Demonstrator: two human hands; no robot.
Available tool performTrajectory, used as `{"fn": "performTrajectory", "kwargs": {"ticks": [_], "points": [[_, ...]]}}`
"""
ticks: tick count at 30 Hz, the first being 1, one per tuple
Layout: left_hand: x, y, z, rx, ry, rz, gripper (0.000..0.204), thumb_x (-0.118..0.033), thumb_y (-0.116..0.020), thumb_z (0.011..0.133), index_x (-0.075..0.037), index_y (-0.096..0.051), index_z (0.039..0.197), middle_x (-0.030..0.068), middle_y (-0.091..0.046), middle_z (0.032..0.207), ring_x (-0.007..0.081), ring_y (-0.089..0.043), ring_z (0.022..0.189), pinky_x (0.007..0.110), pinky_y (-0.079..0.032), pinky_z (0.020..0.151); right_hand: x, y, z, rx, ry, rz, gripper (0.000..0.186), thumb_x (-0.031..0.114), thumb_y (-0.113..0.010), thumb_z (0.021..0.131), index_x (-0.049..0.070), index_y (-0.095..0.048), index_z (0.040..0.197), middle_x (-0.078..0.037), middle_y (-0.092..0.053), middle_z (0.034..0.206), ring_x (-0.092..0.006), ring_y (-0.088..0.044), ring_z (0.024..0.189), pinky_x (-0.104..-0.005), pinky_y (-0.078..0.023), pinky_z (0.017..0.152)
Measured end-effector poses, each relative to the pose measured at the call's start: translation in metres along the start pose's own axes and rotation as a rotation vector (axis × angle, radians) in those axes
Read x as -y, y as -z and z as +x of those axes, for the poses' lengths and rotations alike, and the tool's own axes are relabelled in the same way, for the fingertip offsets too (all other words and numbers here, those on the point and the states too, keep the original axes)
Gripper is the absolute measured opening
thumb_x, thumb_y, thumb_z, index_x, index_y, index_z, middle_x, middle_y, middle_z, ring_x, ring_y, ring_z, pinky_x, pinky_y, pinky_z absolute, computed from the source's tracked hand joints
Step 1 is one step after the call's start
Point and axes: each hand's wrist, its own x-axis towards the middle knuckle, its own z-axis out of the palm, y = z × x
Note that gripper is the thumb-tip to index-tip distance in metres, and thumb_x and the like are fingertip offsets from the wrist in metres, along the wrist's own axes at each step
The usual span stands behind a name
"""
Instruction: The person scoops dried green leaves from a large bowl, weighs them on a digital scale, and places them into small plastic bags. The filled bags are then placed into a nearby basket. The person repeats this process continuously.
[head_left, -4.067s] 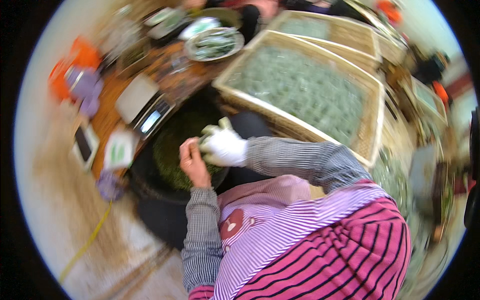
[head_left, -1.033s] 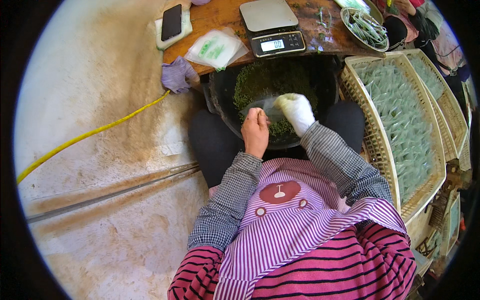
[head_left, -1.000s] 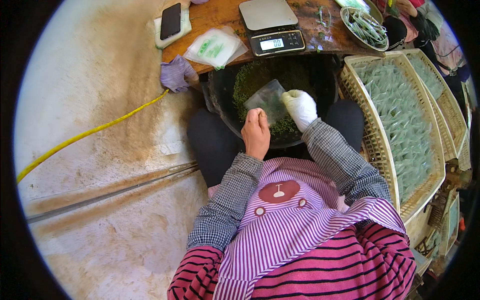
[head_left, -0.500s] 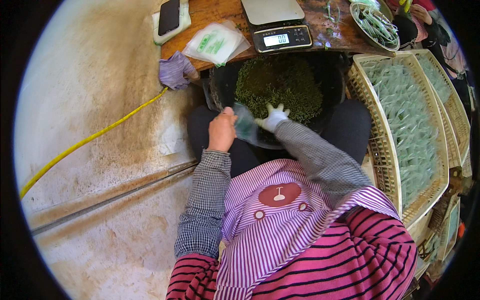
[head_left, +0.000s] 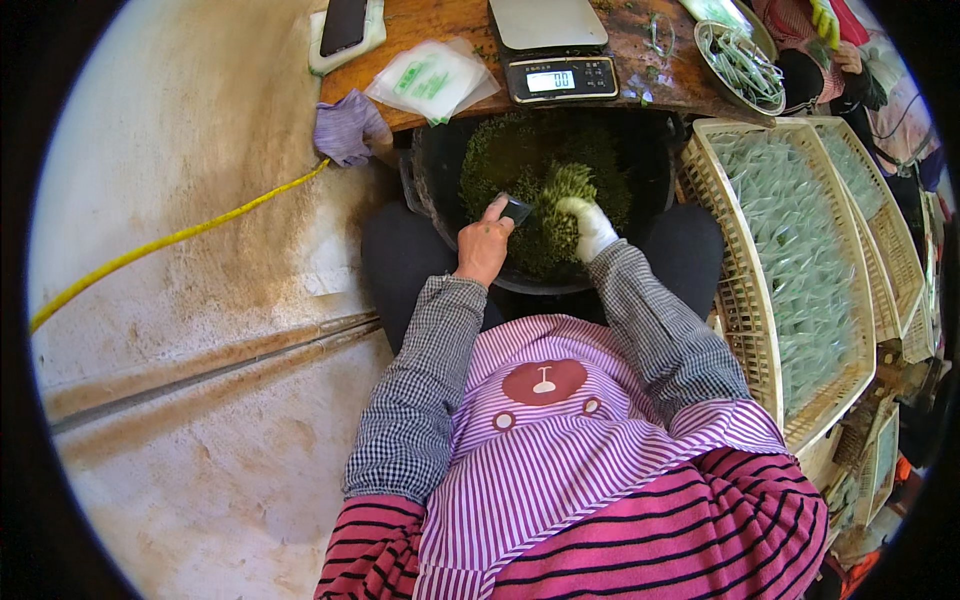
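- Left of centre: the bare left hand, back up, pinches a clear bag between its fingers over the black tub.
- Centre: loose greens lie in the tub. Bagging seems in hand; the next move likely needs the mouth spread.
- Right of centre: gloved right hand, angled inward, fingers curled around a handful of greens.

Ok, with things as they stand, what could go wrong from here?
The green clump in the gloved right hand looks loose, so bits may drop into the black tub below. The clear bag in the left hand is thin and only partly visible; it might slip or fold shut. The flat bags lie at the table's front edge and could be knocked off.
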Motion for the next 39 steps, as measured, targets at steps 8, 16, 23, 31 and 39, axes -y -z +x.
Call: {"fn": "performTrajectory", "kwargs": {"ticks": [8, 16, 23, 31, 39], "points": [[-0.01, -0.002, -0.003, 0.319, -0.045, 0.15, 0.014, 0.003, -0.061, 0.07, -0.002, -0.069, 0.081, 0.0136, -0.063, 0.068, 0.0248, -0.062, 0.068, 0.036, -0.052, 0.061, 0.032, -0.021, -0.038, 0.303, 0.424, -0.663, 0.071, 0.044, -0.062, 0.085, 0.012, -0.033, 0.142, -0.015, -0.023, 0.149, -0.0288, -0.025, 0.136, -0.0381, -0.025, 0.109], [-0.016, 0.006, -0.013, 0.188, -0.208, -0.085, 0.006, -0.003, -0.063, 0.07, -0.003, -0.065, 0.076, 0.0181, -0.055, 0.119, 0.0275, -0.063, 0.071, 0.039, -0.053, 0.064, -0.007, -0.037, -0.023, -0.13, 0.611, -1.643, 0.058, 0.01, -0.072, 0.066, 0.015, -0.054, 0.121, -0.012, -0.055, 0.11, -0.0326, -0.054, 0.103, -0.0404, -0.045, 0.088], [-0.014, 0.011, -0.014, 0.135, -0.102, -0.176, 0.002, -0.004, -0.06, 0.076, -0.003, -0.058, 0.075, 0.0119, -0.051, 0.126, 0.029, -0.062, 0.067, 0.04, -0.052, 0.061, 0.034, -0.001, -0.034, 0.393, 0.6, -1.038, 0.065, -0.003, -0.058, 0.066, 0.023, -0.056, 0.125, -0.02, -0.024, 0.146, -0.039, -0.028, 0.133, -0.037, -0.035, 0.105], [-0.015, 0.004, -0.014, 0.168, -0.377, -0.207, 0.005, -0.002, -0.057, 0.079, -0.001, -0.055, 0.075, 0.0104, -0.055, 0.121, 0.0285, -0.062, 0.065, 0.039, -0.051, 0.061, 0.017, -0.012, -0.019, 0.233, 0.244, -1.976, 0.056, 0.005, -0.059, 0.076, 0.022, -0.053, 0.129, -0.009, -0.032, 0.146, -0.0292, -0.029, 0.135, -0.0403, -0.031, 0.107], [-0.019, 0.0, -0.011, -0.012, -0.398, -0.317, 0.03, -0.003, -0.056, 0.083, -0.003, -0.056, 0.113, 0.0158, -0.063, 0.092, 0.0273, -0.063, 0.072, 0.036, -0.054, 0.061, -0.021, 0.018, 0.023, 0.196, 0.158, -1.054, 0.037, 0.024, -0.068, 0.077, 0.008, -0.064, 0.111, -0.014, -0.065, 0.105, -0.0247, -0.062, 0.098, -0.0321, -0.048, 0.085]]}}
